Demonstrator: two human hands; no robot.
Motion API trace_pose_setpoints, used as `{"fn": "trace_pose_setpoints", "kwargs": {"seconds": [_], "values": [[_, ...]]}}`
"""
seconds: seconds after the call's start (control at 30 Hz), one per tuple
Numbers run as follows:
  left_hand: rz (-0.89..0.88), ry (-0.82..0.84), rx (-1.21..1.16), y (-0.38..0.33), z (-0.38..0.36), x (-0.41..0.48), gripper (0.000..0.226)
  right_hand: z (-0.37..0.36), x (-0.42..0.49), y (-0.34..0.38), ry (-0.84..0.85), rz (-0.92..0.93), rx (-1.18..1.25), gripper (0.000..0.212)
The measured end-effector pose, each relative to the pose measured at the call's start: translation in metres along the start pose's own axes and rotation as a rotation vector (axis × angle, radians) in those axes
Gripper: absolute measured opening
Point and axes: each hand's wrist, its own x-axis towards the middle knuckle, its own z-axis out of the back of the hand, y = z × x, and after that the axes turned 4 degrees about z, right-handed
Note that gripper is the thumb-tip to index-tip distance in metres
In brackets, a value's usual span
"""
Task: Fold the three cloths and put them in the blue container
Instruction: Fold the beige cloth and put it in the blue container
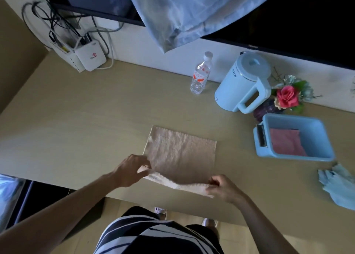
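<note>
- At the far left corner of the desk (76, 103), a white router box (90, 55) stands against the wall with a tangle of cables above it.
- The left hand (130, 170) has its grip closed on the near left corner of the beige cloth (180, 152).
- The beige cloth lies mostly flat at the middle of the desk, its near edge raised off the surface.
- The right hand (223, 189) pinches the near right corner of the same cloth, grip closed on it.
- Farther back stand a water bottle (200, 74) and a pale blue kettle (244, 82), then a flower bunch (288, 95).
- The blue container (318, 138) sits right of the cloth, well apart, with a folded pink cloth (286, 142) lying inside.
- A crumpled light blue cloth (340, 184) lies at the right edge, near the container.
</note>
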Motion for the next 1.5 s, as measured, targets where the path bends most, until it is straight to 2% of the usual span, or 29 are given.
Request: {"fn": "trace_pose_setpoints", "kwargs": {"seconds": [0.1, 0.23, 0.33, 0.47, 0.7, 0.83, 0.97, 1.03, 1.13, 1.2, 1.27, 1.3, 1.37, 1.43, 1.5], "values": [[0.044, 0.011, -0.073, 0.0, -0.005, 0.005, 0.02, -0.002, 0.003, -0.008, -0.02, -0.007, 0.054, 0.029], [0.107, -0.05, -0.15, -0.002, 0.0, 0.028, 0.004, 0.011, 0.02, -0.007, -0.134, 0.002, 0.073, 0.011], [0.15, -0.122, -0.229, -0.006, 0.005, 0.046, 0.005, 0.022, 0.037, -0.001, -0.226, 0.051, 0.094, 0.017], [0.257, -0.218, -0.279, -0.009, 0.006, 0.065, 0.007, 0.034, 0.062, 0.013, -0.354, 0.036, 0.145, 0.01], [0.33, -0.301, -0.337, -0.004, 0.001, 0.091, 0.007, 0.049, 0.087, 0.025, -0.403, 0.021, 0.082, 0.012], [0.345, -0.306, -0.339, -0.003, 0.001, 0.101, 0.007, 0.051, 0.093, 0.029, -0.409, 0.027, 0.066, 0.021], [0.379, -0.315, -0.337, -0.003, 0.001, 0.111, 0.01, 0.046, 0.103, 0.029, -0.442, 0.023, 0.053, 0.009], [0.37, -0.318, -0.309, -0.004, 0.0, 0.114, 0.014, 0.044, 0.107, 0.028, -0.475, 0.011, 0.033, 0.009], [0.286, -0.375, -0.146, -0.006, -0.005, 0.114, 0.037, 0.038, 0.105, 0.028, -0.552, -0.01, -0.043, 0.017], [0.223, -0.458, 0.042, -0.012, -0.013, 0.108, 0.042, 0.031, 0.101, 0.025, -0.687, 0.052, -0.256, 0.036], [0.113, -0.482, 0.148, -0.024, -0.029, 0.097, 0.036, 0.019, 0.094, 0.026, -0.773, 0.216, -0.497, 0.045], [0.06, -0.458, 0.18, -0.031, -0.04, 0.089, 0.034, 0.011, 0.092, 0.029, -0.757, 0.307, -0.561, 0.048], [0.042, -0.349, 0.222, -0.039, -0.07, 0.076, 0.042, -0.012, 0.091, 0.033, -0.608, 0.42, -0.594, 0.057], [0.126, -0.245, 0.243, -0.041, -0.1, 0.069, 0.067, -0.041, 0.092, 0.031, -0.415, 0.421, -0.645, 0.072], [0.194, -0.201, 0.241, -0.038, -0.121, 0.066, 0.087, -0.064, 0.092, 0.019, -0.349, 0.358, -0.729, 0.078]]}}
